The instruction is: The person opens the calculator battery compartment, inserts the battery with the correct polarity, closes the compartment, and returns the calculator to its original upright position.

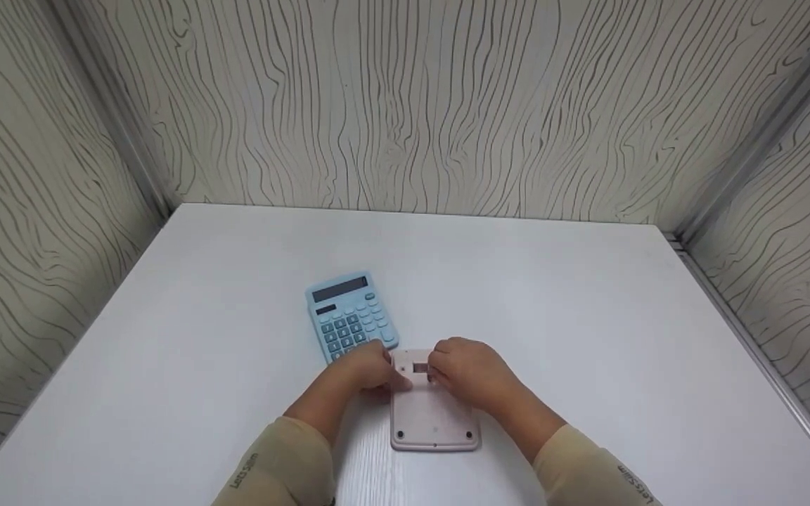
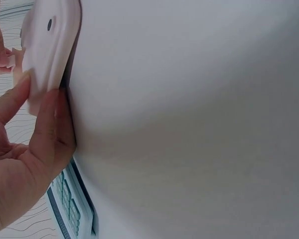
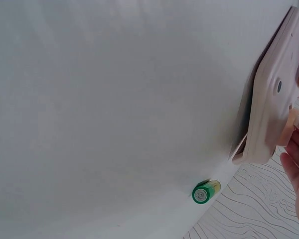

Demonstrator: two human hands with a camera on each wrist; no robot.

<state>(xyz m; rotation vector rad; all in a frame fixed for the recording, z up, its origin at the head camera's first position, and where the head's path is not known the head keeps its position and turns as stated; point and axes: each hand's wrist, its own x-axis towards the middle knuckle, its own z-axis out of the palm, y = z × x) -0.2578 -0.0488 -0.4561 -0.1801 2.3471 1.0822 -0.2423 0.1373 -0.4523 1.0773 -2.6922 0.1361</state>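
A pink calculator (image 1: 434, 416) lies face down on the table, its back with small dark round feet turned up. My left hand (image 1: 366, 367) grips its left edge near the far end, thumb on the back and fingers at the side. At the small battery opening (image 1: 420, 367), my right hand (image 1: 474, 371) pinches a small peach-pink piece that looks like the battery cover (image 3: 288, 128). In the right wrist view this piece stands up from the calculator's back. A green battery (image 3: 205, 192) lies on the table beyond the calculator; my right hand hides it in the head view.
A blue calculator (image 1: 359, 309) lies face up just beyond my left hand, which overlaps its near corner. The white table (image 1: 553, 281) meets patterned panels (image 1: 405, 105) at the back and sides.
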